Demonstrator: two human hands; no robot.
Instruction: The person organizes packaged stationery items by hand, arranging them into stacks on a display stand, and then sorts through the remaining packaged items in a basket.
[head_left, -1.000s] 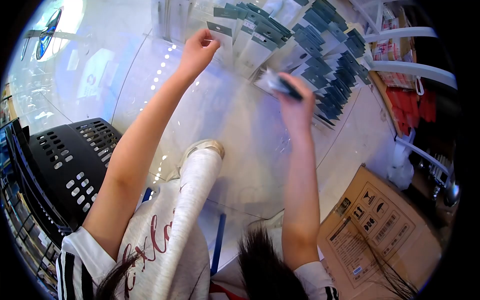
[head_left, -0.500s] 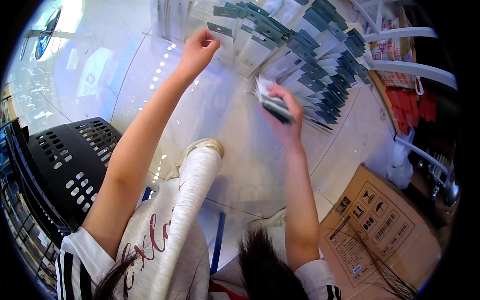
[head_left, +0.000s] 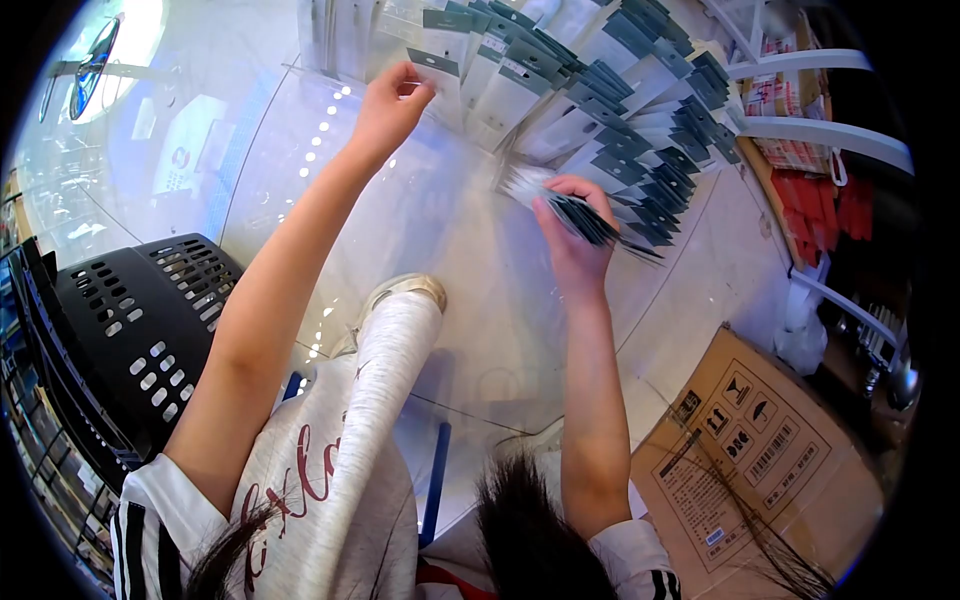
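Note:
Many flat clear packets with dark green header cards (head_left: pixel 520 75) stand in slanting rows on the pale tiled floor. At the near left edge of the rows, my left hand (head_left: pixel 392 105) pinches one packet (head_left: pixel 435 68) by its side with thumb and fingers. My right hand (head_left: pixel 580 235) is closed around a small stack of the same packets (head_left: pixel 575 218), their green ends toward my palm and their clear ends pointing up and left. That stack is beside the front of the rows.
A black perforated basket (head_left: pixel 140 330) is at the left. At the lower right stands a cardboard box (head_left: pixel 750 450). A white rack (head_left: pixel 820 130) with red packets (head_left: pixel 810 215) is at the right. My shoe (head_left: pixel 415 290) is on the floor in the middle.
My right hand has moved down and slightly left from a second ago, with the stack in it, then slightly right. My left hand has barely moved.

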